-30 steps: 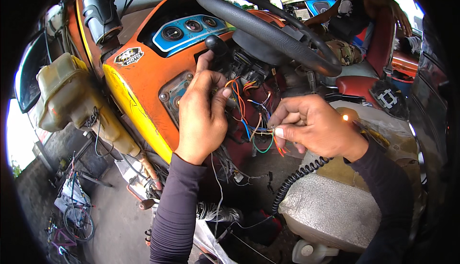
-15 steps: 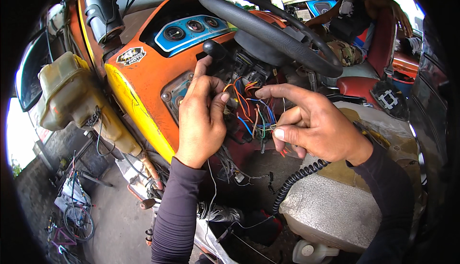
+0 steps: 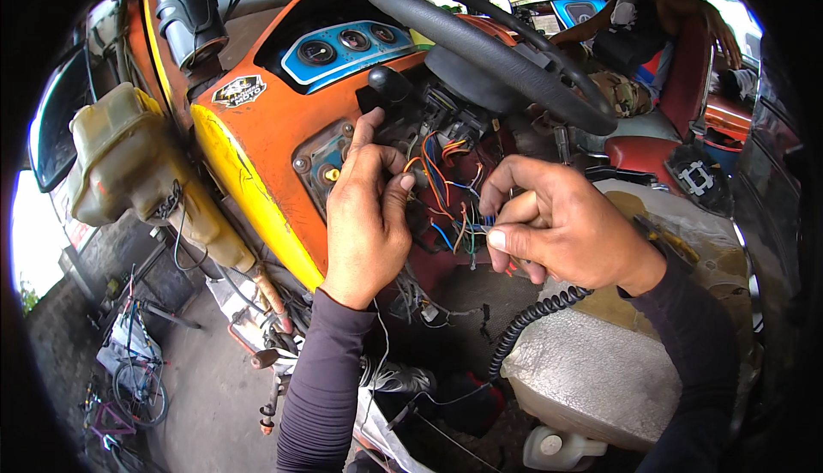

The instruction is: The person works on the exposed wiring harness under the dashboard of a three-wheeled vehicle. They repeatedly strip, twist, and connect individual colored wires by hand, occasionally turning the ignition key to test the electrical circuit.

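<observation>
In the open orange dashboard [image 3: 261,151], coloured wires [image 3: 450,190] hang below a black switch housing [image 3: 454,113] under the steering wheel [image 3: 480,53]. My left hand [image 3: 369,220] is closed, thumb and bent finger pinching at the orange and yellow wires, with another finger reaching up toward a black knob [image 3: 386,83]. Just left of it a yellow fitting [image 3: 331,174] sits in a worn metal plate. My right hand [image 3: 561,224] is closed, pinching thin blue and pale wires between thumb and fingers, partly hiding them.
A person [image 3: 647,36] sits at upper right. A translucent tank [image 3: 124,160] hangs at left above bicycles [image 3: 141,387] on the pavement. A silver padded cover [image 3: 591,370], a coiled black cable [image 3: 536,323] and a plastic jug [image 3: 561,445] lie lower right. Loose grey wires [image 3: 420,301] dangle between my arms.
My left hand has shifted slightly right and down. My right forefinger lifted, then curled back toward the pinched wires. The bundle's green loop is less visible. The whole view has shifted slightly.
</observation>
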Demonstrator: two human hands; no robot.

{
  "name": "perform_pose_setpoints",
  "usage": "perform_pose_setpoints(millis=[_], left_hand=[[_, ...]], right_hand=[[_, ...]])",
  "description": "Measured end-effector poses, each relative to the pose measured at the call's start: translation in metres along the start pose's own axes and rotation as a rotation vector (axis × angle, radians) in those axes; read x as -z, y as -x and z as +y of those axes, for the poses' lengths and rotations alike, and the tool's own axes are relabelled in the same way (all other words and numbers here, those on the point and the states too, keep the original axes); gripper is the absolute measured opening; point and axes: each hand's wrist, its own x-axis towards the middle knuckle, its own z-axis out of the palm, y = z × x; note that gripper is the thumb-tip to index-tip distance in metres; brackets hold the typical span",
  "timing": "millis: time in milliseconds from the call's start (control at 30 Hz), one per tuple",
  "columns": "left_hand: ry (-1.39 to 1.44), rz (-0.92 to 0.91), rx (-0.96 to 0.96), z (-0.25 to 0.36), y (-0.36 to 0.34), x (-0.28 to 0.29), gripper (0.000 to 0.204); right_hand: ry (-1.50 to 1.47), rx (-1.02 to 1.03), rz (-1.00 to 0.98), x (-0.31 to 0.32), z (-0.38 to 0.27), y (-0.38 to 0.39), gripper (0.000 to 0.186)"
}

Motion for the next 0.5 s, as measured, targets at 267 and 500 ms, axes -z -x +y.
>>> perform_pose_setpoints(millis=[267, 500], left_hand=[[-0.046, 0.0, -0.027, 0.003, 0.008, 0.003, 0.014], [0.017, -0.026, 0.04, 0.01, 0.017, 0.004, 0.015]], right_hand=[[0.007, -0.099, -0.058, -0.01, 0.002, 0.002, 0.022], [0.026, -0.111, -0.019, -0.013, 0.006, 0.002, 0.026]])
